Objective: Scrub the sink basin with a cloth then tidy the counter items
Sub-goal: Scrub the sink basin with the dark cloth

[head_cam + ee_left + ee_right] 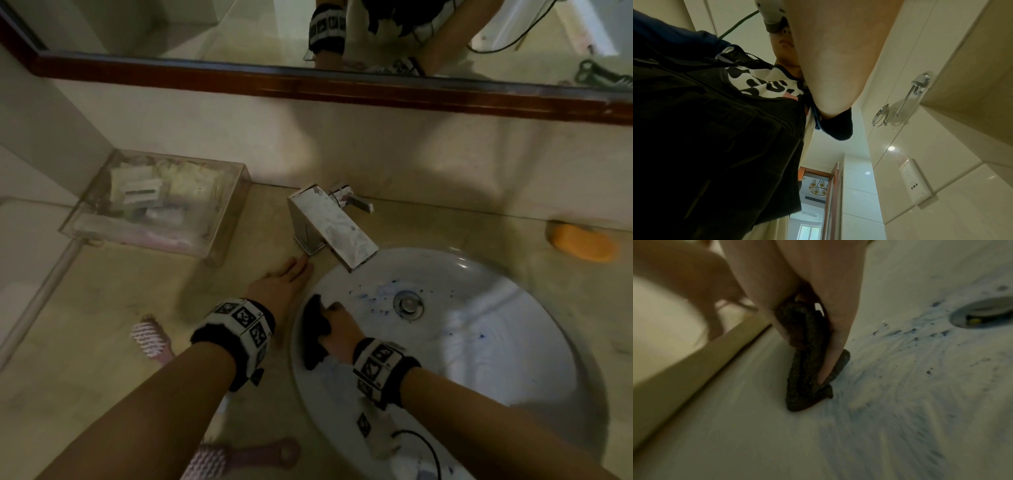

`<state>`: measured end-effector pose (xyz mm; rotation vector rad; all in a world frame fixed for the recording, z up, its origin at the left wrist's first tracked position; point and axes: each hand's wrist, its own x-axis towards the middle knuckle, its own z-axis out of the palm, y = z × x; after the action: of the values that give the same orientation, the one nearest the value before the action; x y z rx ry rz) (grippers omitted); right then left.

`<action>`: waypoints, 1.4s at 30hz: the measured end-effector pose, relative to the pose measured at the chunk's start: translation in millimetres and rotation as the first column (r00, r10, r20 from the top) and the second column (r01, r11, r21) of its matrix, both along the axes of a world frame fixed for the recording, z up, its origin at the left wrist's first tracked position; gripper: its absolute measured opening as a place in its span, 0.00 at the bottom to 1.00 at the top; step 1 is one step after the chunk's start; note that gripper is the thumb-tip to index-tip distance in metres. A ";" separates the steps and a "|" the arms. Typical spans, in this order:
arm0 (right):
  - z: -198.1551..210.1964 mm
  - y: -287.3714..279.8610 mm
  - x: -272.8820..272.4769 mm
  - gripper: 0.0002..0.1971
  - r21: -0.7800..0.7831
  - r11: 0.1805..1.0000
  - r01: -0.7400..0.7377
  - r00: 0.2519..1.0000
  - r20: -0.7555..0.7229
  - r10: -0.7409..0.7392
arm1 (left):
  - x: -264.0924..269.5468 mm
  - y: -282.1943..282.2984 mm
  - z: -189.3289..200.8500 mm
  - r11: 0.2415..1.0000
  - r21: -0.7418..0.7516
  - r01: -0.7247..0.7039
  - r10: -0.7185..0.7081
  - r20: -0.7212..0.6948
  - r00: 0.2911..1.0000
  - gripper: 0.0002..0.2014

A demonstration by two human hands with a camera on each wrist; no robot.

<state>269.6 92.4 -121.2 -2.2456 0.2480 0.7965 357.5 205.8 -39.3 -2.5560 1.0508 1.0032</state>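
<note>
Right hand (337, 330) grasps dark bunched cloth (317, 330) against white oval ceramic basin (513, 342); left hand (279, 286) lies flat, released. Sweep cloth toward round metal drain (408, 304), pressing firmly over blue specks (910, 334) beside the drain.

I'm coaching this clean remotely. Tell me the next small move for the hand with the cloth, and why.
Probably sweep the dark cloth toward the drain. The right hand grips it against the left wall of the sink basin, while blue specks lie between cloth and drain, so that patch looks unscrubbed. The left hand rests flat on the counter as a brace.
</note>
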 end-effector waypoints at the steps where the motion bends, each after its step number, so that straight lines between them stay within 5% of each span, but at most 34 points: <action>1: -1.7 4.0 -8.9 0.18 0.015 0.999 -0.029 1.000 -0.006 0.029 | 2.5 1.1 -2.2 1.000 0.021 0.009 -0.008 -0.011 1.000 0.62; 4: 2.8 6.0 -37.3 0.21 0.097 0.974 -0.207 0.978 0.018 0.206 | 4.4 2.2 -5.5 0.997 0.065 0.033 -0.031 -0.032 0.999 0.75; 6: 8.6 1.0 -51.7 0.22 0.141 0.936 -0.323 0.946 0.028 0.323 | 1.1 1.5 -4.6 0.998 0.063 0.012 -0.011 -0.015 1.000 0.71; 11: 29.1 -23.4 -66.2 0.17 0.119 0.936 -0.332 0.942 -0.008 0.335 | -3.6 -1.7 1.3 0.999 0.036 -0.013 0.013 0.009 1.000 0.63; 14: 34.8 -10.8 -80.8 0.14 0.151 0.893 -0.425 0.904 0.024 0.426 | -3.0 0.5 -4.8 0.999 0.031 -0.010 0.009 0.021 1.000 0.67; 18: 10.9 7.4 -68.9 0.08 0.141 0.935 -0.325 0.943 -0.024 0.332 | -0.6 2.6 -13.3 1.000 0.026 -0.009 0.008 0.039 0.999 0.72; 21: -5.3 4.5 -47.9 0.16 0.050 0.977 -0.207 0.978 -0.016 0.208 | -0.2 1.4 -10.0 0.999 0.047 0.006 -0.007 0.021 1.000 0.74; 24: -7.7 -2.0 -30.0 0.22 -0.001 0.998 -0.068 0.998 0.001 0.068 | -1.1 0.2 1.4 1.000 0.002 -0.008 0.008 0.001 1.000 0.62; 26: 1.8 -7.6 -27.4 0.20 0.020 0.998 -0.066 0.998 0.004 0.065 | -2.5 -0.1 5.7 1.000 -0.027 -0.010 0.010 -0.004 1.000 0.56; 29: 24.8 -4.7 -43.0 0.06 0.173 0.970 -0.169 0.983 0.102 0.153 | -0.8 0.8 0.7 1.000 -0.003 0.009 -0.009 0.009 1.000 0.64; 33: 27.8 8.3 -54.7 0.09 0.263 0.943 -0.203 0.976 0.134 0.172 | 0.5 1.6 -1.9 0.999 0.024 0.036 -0.036 0.000 0.999 0.71; 38: 1.6 11.6 -32.4 0.01 0.154 0.988 0.023 0.999 0.020 -0.027 | 0.7 1.9 -2.6 0.999 0.028 0.032 -0.032 0.002 1.000 0.72; 42: -16.8 4.1 -3.4 0.11 0.009 0.965 0.261 0.963 -0.070 -0.260 | 0.7 0.3 1.9 1.000 0.023 0.004 -0.004 -0.010 1.000 0.67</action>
<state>266.2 96.5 -138.0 -2.1142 0.5541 0.7304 358.3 206.1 -37.4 -2.5324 1.0410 1.0220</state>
